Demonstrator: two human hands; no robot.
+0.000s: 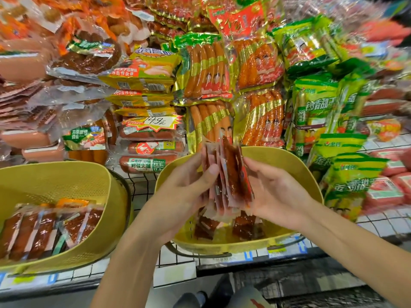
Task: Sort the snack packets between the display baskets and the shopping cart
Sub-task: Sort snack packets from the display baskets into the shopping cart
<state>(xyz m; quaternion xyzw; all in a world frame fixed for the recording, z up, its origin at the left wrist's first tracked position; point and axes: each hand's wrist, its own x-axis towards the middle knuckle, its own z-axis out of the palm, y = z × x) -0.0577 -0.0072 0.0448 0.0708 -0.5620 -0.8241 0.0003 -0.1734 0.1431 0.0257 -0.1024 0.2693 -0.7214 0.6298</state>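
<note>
Two hands on one stack. Left hand (189, 190) grips the packets (231, 174) from the 9 o'clock side, with the thumb pressed on the front face and the fingers hidden behind. Right hand (275, 192) holds the same stack from 3 o'clock, thumb on the front edge, fingertips behind and out of sight.

Stack is upright and fanned: dark red strips in clear wrap, dead centre of view, over the right basket (282, 156). Two more dark packs (246, 225) lie on that basket's bottom, straight under the stack. Can't tell whether the stack's lower edges touch them.

Left basket (66, 174) sits at 8 o'clock, the same yellow perforated plastic, apart from the right one. A row of strips (37, 230) lies in it side by side. Both baskets rest on a white grid shelf (142, 183).

Price tag (158, 122) reading 14.9 is at 11 o'clock, on stacked sausages (146, 150). Gold-banded sausage packs (206, 70) are at 12 o'clock. Green bags (318, 103) at 2 o'clock blur toward the edge.

Dark grid (311, 283) at 5 o'clock, below the shelf edge. Can't tell if that's the cart.
</note>
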